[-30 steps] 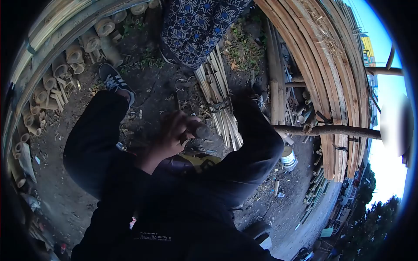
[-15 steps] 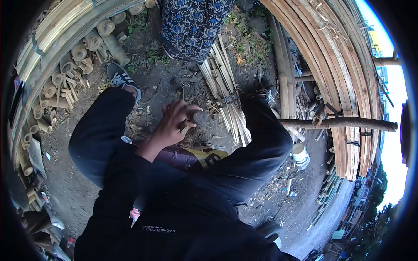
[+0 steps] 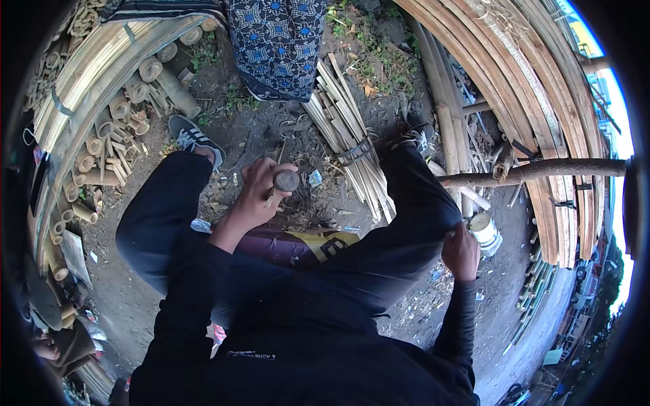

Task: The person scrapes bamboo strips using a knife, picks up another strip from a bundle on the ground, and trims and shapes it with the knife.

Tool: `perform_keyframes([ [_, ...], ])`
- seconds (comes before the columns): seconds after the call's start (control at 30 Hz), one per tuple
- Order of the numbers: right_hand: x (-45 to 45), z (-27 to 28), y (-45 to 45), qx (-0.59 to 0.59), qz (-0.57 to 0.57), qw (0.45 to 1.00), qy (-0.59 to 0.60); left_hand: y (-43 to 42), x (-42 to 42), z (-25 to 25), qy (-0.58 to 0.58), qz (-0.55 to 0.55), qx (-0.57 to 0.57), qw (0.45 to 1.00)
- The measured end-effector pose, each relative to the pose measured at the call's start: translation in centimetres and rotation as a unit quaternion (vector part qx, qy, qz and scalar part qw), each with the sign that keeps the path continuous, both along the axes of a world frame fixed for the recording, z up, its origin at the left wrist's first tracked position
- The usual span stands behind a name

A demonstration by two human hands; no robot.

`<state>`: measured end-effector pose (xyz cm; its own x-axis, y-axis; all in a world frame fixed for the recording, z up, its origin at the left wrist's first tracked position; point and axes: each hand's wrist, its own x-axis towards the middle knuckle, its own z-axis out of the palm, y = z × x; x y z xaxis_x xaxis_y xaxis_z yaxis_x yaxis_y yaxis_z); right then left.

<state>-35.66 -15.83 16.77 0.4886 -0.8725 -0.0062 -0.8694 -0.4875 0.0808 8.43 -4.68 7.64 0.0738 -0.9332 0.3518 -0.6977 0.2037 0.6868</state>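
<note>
brown round-ended piece (image 3: 286, 181) juts from the curled left hand (image 3: 256, 192)

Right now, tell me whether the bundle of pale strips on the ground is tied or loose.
Tied: a band wraps round the pale strips, though their ends spread somewhat.

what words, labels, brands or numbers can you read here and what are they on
"& ACHIE...", small print on the black top; the end of the word and the other small letters are too blurred to read.
Dark lettering on the purple and yellow packaging: partly covered, not readable.
No other text is legible.
</note>
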Motion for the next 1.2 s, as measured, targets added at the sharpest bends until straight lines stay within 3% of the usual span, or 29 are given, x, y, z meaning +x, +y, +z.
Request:
perform_keyframes([
  [0.07, 9.7, 4.4, -2.5, 0.055, 0.080, 0.974, -0.206, -0.1, -0.5, 0.4, -0.015, -0.014, 0.002, 1.000],
  [0.1, 13.4, 5.7, -2.6, 0.176, 0.107, 0.934, -0.293, -0.2, -1.2, 1.0, -0.030, -0.016, 0.022, 0.999],
  [0.2, 21.3, 3.5, -2.7, 0.354, 0.331, 0.795, -0.366, -0.3, -3.2, 0.8, -0.058, -0.010, 0.039, 0.997],
  [0.23, 22.9, 2.1, -2.4, 0.377, 0.358, 0.788, -0.330, -0.2, -3.8, 0.3, -0.047, -0.011, 0.043, 0.998],
  [0.27, 24.2, 0.1, -2.4, 0.312, 0.438, 0.773, -0.337, -0.1, -4.4, -0.6, -0.057, -0.008, 0.044, 0.997],
  [0.33, 25.0, -2.3, -2.3, 0.351, 0.442, 0.759, -0.324, 0.1, -5.0, -1.7, -0.004, 0.019, 0.014, 1.000],
  [0.43, 23.9, -4.1, -2.7, 0.354, 0.418, 0.758, -0.353, 0.9, -4.4, -1.8, -0.050, 0.021, 0.066, 0.996],
  [0.47, 23.1, -4.3, -3.0, 0.360, 0.391, 0.765, -0.363, 1.1, -4.7, -1.2, -0.052, 0.073, 0.059, 0.994],
  [0.53, 21.9, -4.8, -5.1, 0.367, 0.365, 0.733, -0.441, 0.7, -3.8, 0.3, -0.063, 0.113, 0.079, 0.988],
  [0.57, 21.4, -5.4, -5.7, 0.336, 0.356, 0.711, -0.505, 0.5, -3.1, 1.0, -0.067, 0.162, 0.091, 0.980],
  [0.6, 20.4, -5.6, -5.8, 0.582, 0.166, 0.604, -0.518, 0.3, -2.5, 1.5, 0.003, 0.175, 0.124, 0.977],
  [0.63, 19.7, -4.1, -6.2, 0.616, 0.098, 0.569, -0.536, 0.1, -1.9, 2.1, 0.072, 0.189, 0.157, 0.967],
  [0.67, 19.4, -5.1, -6.7, 0.616, 0.081, 0.544, -0.563, -0.3, -1.5, 3.4, 0.122, 0.209, 0.218, 0.946],
  [0.7, 19.5, -6.2, -7.2, 0.616, 0.068, 0.524, -0.584, -0.1, -0.5, 2.8, 0.052, 0.201, 0.222, 0.953],
  [0.77, 19.5, -8.0, -7.4, 0.599, 0.103, 0.533, -0.589, 0.3, -0.1, 2.9, 0.129, 0.183, 0.280, 0.934],
  [0.83, 19.6, -9.1, -7.2, 0.642, 0.059, 0.449, -0.619, 1.1, 0.0, 3.1, 0.183, 0.127, 0.273, 0.936],
  [0.87, 19.6, -8.7, -7.1, 0.638, 0.016, 0.487, -0.596, 1.4, -0.1, 3.3, 0.239, 0.071, 0.260, 0.933],
  [0.9, 19.7, -9.0, -7.0, 0.639, 0.014, 0.486, -0.596, 1.6, -0.1, 3.4, 0.240, 0.071, 0.262, 0.932],
  [0.97, 20.4, -11.0, -7.1, 0.691, -0.025, 0.568, -0.446, 2.4, -0.2, 3.6, 0.366, 0.012, 0.296, 0.882],
  [1.03, 20.5, -12.8, -6.5, 0.709, -0.009, 0.549, -0.443, 3.4, -0.3, 2.9, 0.367, 0.007, 0.299, 0.881],
  [1.1, 20.7, -11.2, -5.1, 0.524, 0.003, 0.721, -0.452, 3.8, -1.1, 2.7, 0.502, 0.111, 0.315, 0.798],
  [1.17, 21.0, -12.0, -4.6, 0.513, 0.011, 0.742, -0.432, 4.6, -1.8, 2.5, 0.473, 0.127, 0.310, 0.815],
  [1.2, 21.2, -12.4, -4.2, 0.546, -0.027, 0.713, -0.439, 5.1, -1.8, 2.0, 0.551, 0.104, 0.315, 0.766],
])
